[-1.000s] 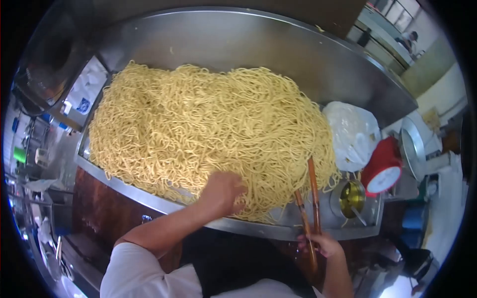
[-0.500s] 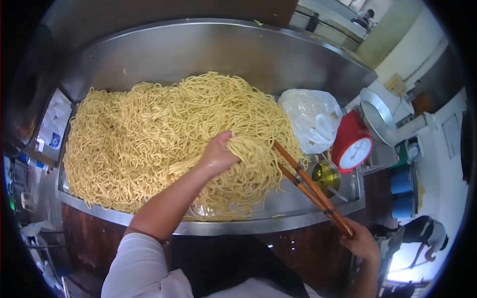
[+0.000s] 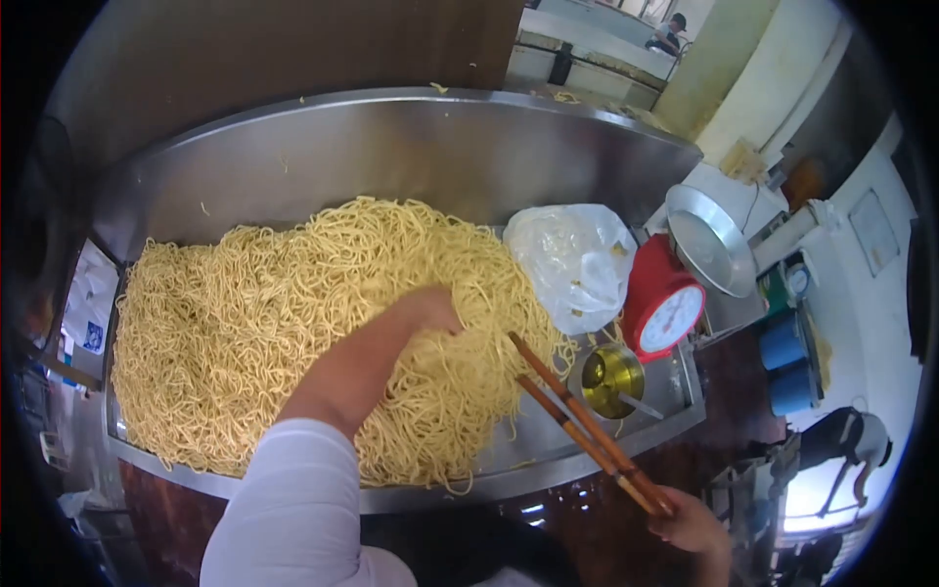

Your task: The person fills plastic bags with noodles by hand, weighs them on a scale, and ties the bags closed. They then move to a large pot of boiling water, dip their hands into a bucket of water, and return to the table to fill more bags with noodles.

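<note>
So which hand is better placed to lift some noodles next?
Left, I'd say. The left hand is at the noodles, while the right hand is occupied, gripping two wooden sticks.

The left hand (image 3: 433, 310) is motion-blurred, its fingertips indistinct against the noodles (image 3: 323, 328). Marks on the red scale's dial (image 3: 672, 320) are too small to read. The bottom edge cuts off the right forearm (image 3: 714, 565).

A working food-preparation kitchen, by the look of the long shiny stainless-steel tray (image 3: 421, 127) heaped with loose yellow noodles (image 3: 245, 333), the red dial scale with a white face (image 3: 665, 303) and the round metal bowl of yellow oil (image 3: 611, 377) inside it
</note>
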### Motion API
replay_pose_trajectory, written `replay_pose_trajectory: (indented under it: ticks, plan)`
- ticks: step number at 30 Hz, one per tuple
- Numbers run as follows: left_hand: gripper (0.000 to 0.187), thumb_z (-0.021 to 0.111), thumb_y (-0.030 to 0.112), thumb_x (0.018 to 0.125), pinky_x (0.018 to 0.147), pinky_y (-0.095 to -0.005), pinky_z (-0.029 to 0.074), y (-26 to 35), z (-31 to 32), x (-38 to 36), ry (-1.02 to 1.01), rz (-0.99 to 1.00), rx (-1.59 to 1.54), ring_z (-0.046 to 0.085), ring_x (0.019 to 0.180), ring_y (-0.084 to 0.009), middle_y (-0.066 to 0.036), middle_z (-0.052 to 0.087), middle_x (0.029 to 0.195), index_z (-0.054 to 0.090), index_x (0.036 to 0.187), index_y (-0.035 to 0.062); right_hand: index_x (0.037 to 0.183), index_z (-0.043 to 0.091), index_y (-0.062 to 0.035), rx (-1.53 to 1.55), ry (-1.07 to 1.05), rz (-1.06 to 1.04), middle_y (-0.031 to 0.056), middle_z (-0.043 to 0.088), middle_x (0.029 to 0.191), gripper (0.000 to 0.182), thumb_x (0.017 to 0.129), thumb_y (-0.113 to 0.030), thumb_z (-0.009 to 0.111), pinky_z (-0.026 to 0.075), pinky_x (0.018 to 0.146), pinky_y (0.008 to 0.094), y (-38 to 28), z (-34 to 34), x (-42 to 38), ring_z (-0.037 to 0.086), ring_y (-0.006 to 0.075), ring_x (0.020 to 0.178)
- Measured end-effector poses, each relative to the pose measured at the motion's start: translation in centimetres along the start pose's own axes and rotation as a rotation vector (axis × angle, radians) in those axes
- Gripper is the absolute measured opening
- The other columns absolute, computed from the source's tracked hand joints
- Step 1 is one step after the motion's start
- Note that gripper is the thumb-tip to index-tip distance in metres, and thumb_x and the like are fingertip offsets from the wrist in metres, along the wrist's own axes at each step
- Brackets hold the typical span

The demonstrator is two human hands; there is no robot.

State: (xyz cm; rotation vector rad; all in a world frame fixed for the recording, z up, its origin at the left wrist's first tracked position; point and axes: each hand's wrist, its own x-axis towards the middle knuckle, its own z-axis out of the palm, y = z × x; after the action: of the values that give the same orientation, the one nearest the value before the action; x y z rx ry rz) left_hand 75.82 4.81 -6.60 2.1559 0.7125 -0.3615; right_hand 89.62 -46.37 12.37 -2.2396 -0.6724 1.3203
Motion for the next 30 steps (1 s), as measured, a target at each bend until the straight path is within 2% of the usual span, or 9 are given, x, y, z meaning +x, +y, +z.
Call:
replay_pose_trajectory:
  ticks: [5, 9, 11, 15, 17, 19, 21, 24, 30]
  plan:
    - [0.087, 0.078, 0.021, 0.064, 0.102, -0.0421, 0.047, 1.9, 3.8, -7.6, 0.068, -0.066, -0.768, 0.053, 0.127, -0.0357, -0.022, 0.052, 0.142, 0.046, 0.143, 0.0006, 0.138, 0.052, -0.0111, 0.295, -0.078, 0.023, -0.0028, 0.053, 0.072, 0.060, 0.082, 0.004, 0.067, 0.040, 0.045, 0.0228, -4.3, 5.8, 11.3, 0.048, 0.0065, 0.052]
    - [0.059, 0.063, 0.020, 0.078, 0.099, -0.0517, 0.050, 10.3, -5.0, -17.3, 0.248, -0.053, -1.235, 0.057, 0.124, -0.0307, -0.025, 0.056, 0.133, 0.054, 0.130, -0.0051, 0.142, 0.049, -0.0108, 0.276, -0.114, -0.129, -0.0029, 0.056, 0.079, 0.063, 0.083, 0.003, 0.067, 0.046, 0.054, 0.0247, -8.0, 4.2, 11.2, 0.055, 0.0091, 0.062]
    - [0.050, 0.065, 0.030, 0.080, 0.095, -0.0492, 0.053, 5.6, -8.7, -14.7, 0.189, 0.106, -1.256, 0.061, 0.118, -0.0286, -0.025, 0.064, 0.119, 0.064, 0.119, -0.0015, 0.141, 0.050, -0.0099, 0.161, -0.061, -0.215, -0.0005, 0.060, 0.084, 0.063, 0.082, 0.002, 0.068, 0.049, 0.064, 0.0269, -8.1, 1.3, 7.7, 0.059, 0.0127, 0.071]
    - [0.076, 0.072, 0.054, 0.077, 0.102, -0.0438, 0.049, -1.7, -17.1, -14.1, 0.269, -0.258, 0.340, 0.059, 0.122, -0.0341, -0.023, 0.063, 0.127, 0.063, 0.124, -0.0047, 0.134, 0.058, -0.0107, -0.287, 0.138, -0.138, 0.0103, 0.068, 0.098, 0.056, 0.079, -0.006, 0.068, 0.048, 0.090, 0.0310, -7.2, -3.4, 0.7, 0.064, 0.0196, 0.094]
    - [0.077, 0.069, 0.061, 0.079, 0.109, -0.0455, 0.041, -6.7, -18.8, -14.8, 0.493, -0.382, 0.377, 0.054, 0.128, -0.0358, -0.023, 0.057, 0.137, 0.064, 0.128, 0.0016, 0.132, 0.060, -0.0135, -0.462, 0.176, -0.073, 0.0142, 0.068, 0.098, 0.053, 0.080, -0.009, 0.067, 0.049, 0.087, 0.0331, -7.9, -4.0, -3.1, 0.066, 0.0225, 0.093]
    - [0.097, 0.065, 0.075, 0.072, 0.116, -0.0465, 0.032, -12.3, -16.5, -8.9, 0.109, -0.402, 0.117, 0.043, 0.138, -0.0379, -0.024, 0.047, 0.147, 0.056, 0.138, 0.0031, 0.126, 0.063, -0.0163, -0.564, 0.240, -0.060, 0.0162, 0.069, 0.092, 0.049, 0.078, -0.008, 0.066, 0.052, 0.080, 0.0378, -6.5, -4.2, -5.9, 0.069, 0.0291, 0.087]
    - [0.090, 0.068, 0.064, 0.075, 0.116, -0.0455, 0.031, -17.6, -6.0, 1.1, 0.349, -0.315, 0.046, 0.039, 0.141, -0.0371, -0.021, 0.042, 0.152, 0.050, 0.145, 0.0096, 0.121, 0.066, -0.0176, -0.591, 0.271, -0.049, 0.0168, 0.070, 0.087, 0.047, 0.076, -0.006, 0.067, 0.053, 0.074, 0.0401, -5.4, -4.0, -7.8, 0.069, 0.0325, 0.082]
    - [0.087, 0.068, 0.048, 0.080, 0.111, -0.0425, 0.038, -7.4, -5.0, -2.8, 0.102, -0.271, -0.058, 0.042, 0.139, -0.0373, -0.022, 0.040, 0.153, 0.040, 0.149, 0.0040, 0.125, 0.065, -0.0044, -0.310, 0.223, -0.199, 0.0059, 0.069, 0.095, 0.048, 0.079, -0.019, 0.069, 0.048, 0.061, 0.0370, -7.4, -4.0, -8.7, 0.064, 0.0188, 0.072]
    - [0.079, 0.066, 0.056, 0.085, 0.100, -0.0475, 0.047, -11.9, -10.7, -10.9, 0.252, -0.118, -0.650, 0.056, 0.124, -0.0348, -0.019, 0.045, 0.149, 0.049, 0.143, 0.0054, 0.147, 0.043, -0.0001, -0.038, -0.119, -0.189, 0.0076, 0.060, 0.124, 0.061, 0.088, -0.005, 0.057, 0.043, 0.096, 0.0305, -16.2, -1.4, -4.0, 0.055, 0.0186, 0.112]
